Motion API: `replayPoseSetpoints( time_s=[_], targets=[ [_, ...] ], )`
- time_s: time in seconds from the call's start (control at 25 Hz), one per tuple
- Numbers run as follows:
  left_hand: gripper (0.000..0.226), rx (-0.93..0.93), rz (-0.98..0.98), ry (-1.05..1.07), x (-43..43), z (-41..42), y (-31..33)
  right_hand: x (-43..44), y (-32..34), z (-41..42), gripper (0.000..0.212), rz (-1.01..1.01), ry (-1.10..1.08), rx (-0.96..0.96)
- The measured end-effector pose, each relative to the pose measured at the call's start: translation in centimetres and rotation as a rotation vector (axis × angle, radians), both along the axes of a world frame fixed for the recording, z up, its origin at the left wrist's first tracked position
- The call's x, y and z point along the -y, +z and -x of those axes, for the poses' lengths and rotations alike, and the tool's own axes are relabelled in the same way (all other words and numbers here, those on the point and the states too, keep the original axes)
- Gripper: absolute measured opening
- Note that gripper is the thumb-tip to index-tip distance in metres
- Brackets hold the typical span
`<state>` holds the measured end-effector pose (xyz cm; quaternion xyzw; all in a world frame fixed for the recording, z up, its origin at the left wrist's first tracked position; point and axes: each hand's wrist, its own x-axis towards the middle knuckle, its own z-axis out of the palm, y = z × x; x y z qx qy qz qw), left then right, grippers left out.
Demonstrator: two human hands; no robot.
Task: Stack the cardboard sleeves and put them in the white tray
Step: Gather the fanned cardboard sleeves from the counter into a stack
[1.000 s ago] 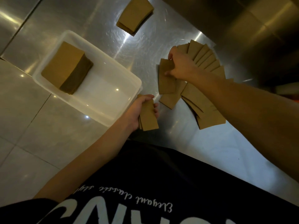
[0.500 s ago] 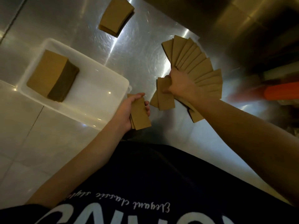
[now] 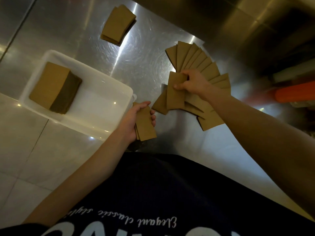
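Several brown cardboard sleeves [image 3: 196, 60] lie fanned out on the steel table. My right hand [image 3: 190, 81] rests on the fan and pinches one sleeve [image 3: 175, 92] at its top edge. My left hand [image 3: 134, 121] holds a small stack of sleeves [image 3: 144, 126] just right of the white tray [image 3: 102, 79]. Inside the tray, at its far left, sits a thick block of stacked sleeves [image 3: 54, 87]. Another small pile of sleeves [image 3: 118, 24] lies on the table beyond the tray.
The tray overhangs the steel table's [image 3: 144, 53] left edge above a tiled floor [image 3: 25, 142]. An orange object [image 3: 296, 93] lies at the right edge. A steel wall rises behind the table.
My right hand has drawn one sleeve out of the fan toward my left hand. My left hand keeps its small stack beside the tray.
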<state>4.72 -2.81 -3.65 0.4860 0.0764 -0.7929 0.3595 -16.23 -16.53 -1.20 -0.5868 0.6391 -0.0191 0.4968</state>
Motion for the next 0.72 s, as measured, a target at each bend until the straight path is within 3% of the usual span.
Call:
replayPoseSetpoints(
  time_s=[0.08, 0.48, 0.56, 0.72],
  targets=[
    [0.025, 0.007, 0.012, -0.010, 0.0, 0.1, 0.0, 0.7, 0.9, 0.5, 0.016, -0.037, 0.012, -0.002],
    [0.030, 0.014, -0.002, -0.050, 0.3, 0.0, -0.1, 0.7, 2.7, 2.2, 0.029, 0.076, -0.134, 0.152],
    [0.030, 0.002, 0.000, -0.052, 0.4, 0.1, -0.1, -0.2, 2.7, 2.5, 0.032, 0.114, -0.298, 0.234],
    [0.032, -0.020, 0.001, -0.066, 0.4, 0.3, -0.3, -2.4, 2.8, 5.0, 0.027, 0.152, -0.855, 0.565]
  ],
)
